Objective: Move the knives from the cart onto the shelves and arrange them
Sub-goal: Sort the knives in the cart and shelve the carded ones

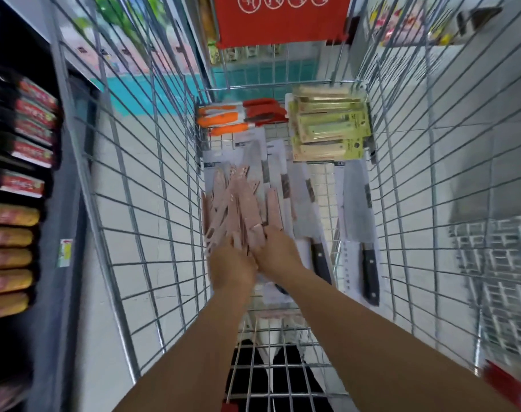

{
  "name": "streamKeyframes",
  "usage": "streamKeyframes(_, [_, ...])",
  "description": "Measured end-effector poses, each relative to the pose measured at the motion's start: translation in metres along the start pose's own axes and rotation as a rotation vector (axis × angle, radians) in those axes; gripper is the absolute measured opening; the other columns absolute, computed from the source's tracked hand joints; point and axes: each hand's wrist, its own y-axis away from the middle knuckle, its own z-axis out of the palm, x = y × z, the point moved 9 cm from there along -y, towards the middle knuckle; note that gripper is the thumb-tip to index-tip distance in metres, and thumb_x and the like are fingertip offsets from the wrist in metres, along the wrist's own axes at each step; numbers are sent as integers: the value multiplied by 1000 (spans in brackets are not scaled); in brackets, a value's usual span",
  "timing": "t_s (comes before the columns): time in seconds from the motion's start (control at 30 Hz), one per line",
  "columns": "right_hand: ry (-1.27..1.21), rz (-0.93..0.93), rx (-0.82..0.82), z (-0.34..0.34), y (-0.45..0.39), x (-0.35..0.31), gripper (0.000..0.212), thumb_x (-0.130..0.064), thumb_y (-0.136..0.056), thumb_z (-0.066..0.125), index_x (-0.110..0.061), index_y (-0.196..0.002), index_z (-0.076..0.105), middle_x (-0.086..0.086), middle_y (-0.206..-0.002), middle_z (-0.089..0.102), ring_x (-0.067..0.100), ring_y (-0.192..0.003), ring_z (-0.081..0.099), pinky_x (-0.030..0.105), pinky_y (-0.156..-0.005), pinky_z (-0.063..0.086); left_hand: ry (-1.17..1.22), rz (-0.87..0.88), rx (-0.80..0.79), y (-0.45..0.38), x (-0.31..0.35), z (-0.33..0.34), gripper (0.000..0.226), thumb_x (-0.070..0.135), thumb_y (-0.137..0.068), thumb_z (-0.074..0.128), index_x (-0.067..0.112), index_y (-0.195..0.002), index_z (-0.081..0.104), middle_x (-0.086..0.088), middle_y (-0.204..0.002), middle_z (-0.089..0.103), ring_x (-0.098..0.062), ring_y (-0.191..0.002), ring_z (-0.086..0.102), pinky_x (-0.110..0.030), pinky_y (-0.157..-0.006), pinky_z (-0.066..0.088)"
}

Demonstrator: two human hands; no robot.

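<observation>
Pink sheathed knives [238, 203] heaped at cart [152, 173] bottom left, black-handled cleavers [358, 209] flat alongside

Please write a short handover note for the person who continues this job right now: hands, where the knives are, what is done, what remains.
Left hand and right hand: both down in the cart, gathering the pile of pink knives; the exact grip is blurred.
Also in the cart: orange-handled knives and red-handled knives at the far end, green-carded knife packs beside them, carded cleavers with dark handles on the right.
Done: no knife seen leaving the cart.
Left: lift out every group, shelve and arrange it.
</observation>
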Motion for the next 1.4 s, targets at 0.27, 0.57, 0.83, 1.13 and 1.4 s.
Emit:
streamKeyframes(0.27, [255,-249,0,8,14,-24,23,-14,-97,42,-8,-114,56,16,-111,57,33,-105,52,37,-83,45,-136,210,40,-7,1,0,27,29,-100,34,24,-118,53,2,-114,56,-11,-92,54,-24,-68,44])
streamKeyframes(0.57, [374,239,228,-51,19,77,72,-11,-84,59,-22,-144,21,15,-136,28,33,-121,32,40,-95,42,-743,826,-390,36,49,72,68,6,-93,42,23,-151,11,1,-160,0,-20,-147,-4,-39,-117,6])
streamKeyframes(0.83, [327,317,155,-40,15,101,87,-10,-88,60,-25,-150,2,12,-145,23,36,-127,31,48,-96,43,-1008,875,-519,39,39,107,67,21,-94,48,21,-151,14,-1,-159,-11,-21,-146,-14,-44,-118,5])
streamKeyframes(1.13, [374,310,120,-59,35,109,98,-11,-85,66,-24,-152,-5,13,-147,21,37,-128,32,39,-91,42,-820,775,-523,39,44,112,59,32,-100,37,15,-151,12,-3,-159,0,-22,-146,-6,-42,-116,9])
streamKeyframes(1.4, [319,333,98,-82,63,116,90,-15,-86,64,-28,-149,2,15,-147,22,36,-128,35,40,-95,42,-283,524,-696,74,70,135,57,15,-97,44,14,-149,20,-14,-146,30,-28,-130,38,-31,-105,33])
